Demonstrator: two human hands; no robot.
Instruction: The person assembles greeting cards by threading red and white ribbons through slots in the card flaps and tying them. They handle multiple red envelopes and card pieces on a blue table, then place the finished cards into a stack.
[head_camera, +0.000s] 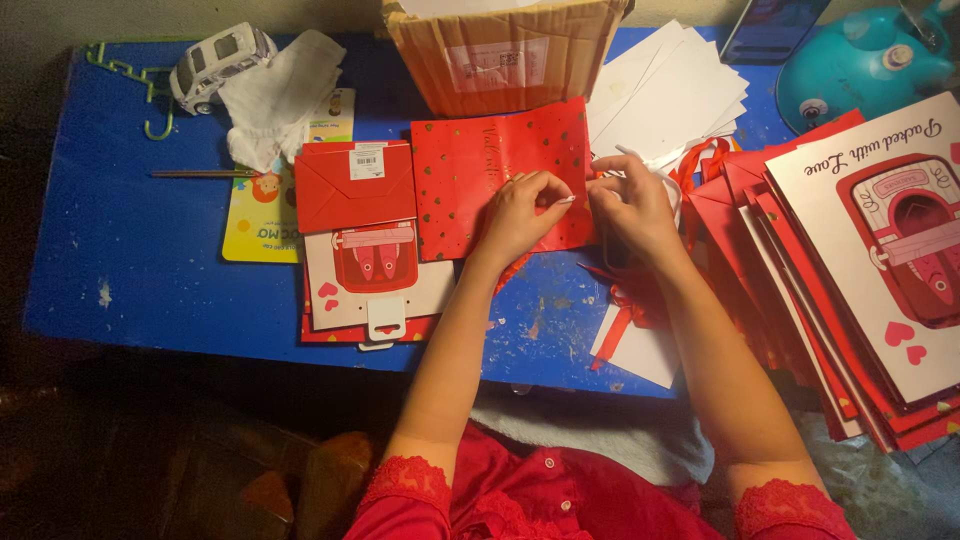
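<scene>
Blue table (130, 240): both hands (575, 205) pinch red bag (480, 170)

Left hand (522, 210) and right hand (630, 200) pinching red paper bag (480, 170), blue table (130, 230)

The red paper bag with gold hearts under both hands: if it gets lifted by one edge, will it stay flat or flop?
The red paper bag lies folded flat on the blue table, so it probably bends rather than staying rigid. It looks thin, so likely light and easy to slide. The left hand and right hand pinch its right edge; its creases may let it fold open when raised.
</scene>
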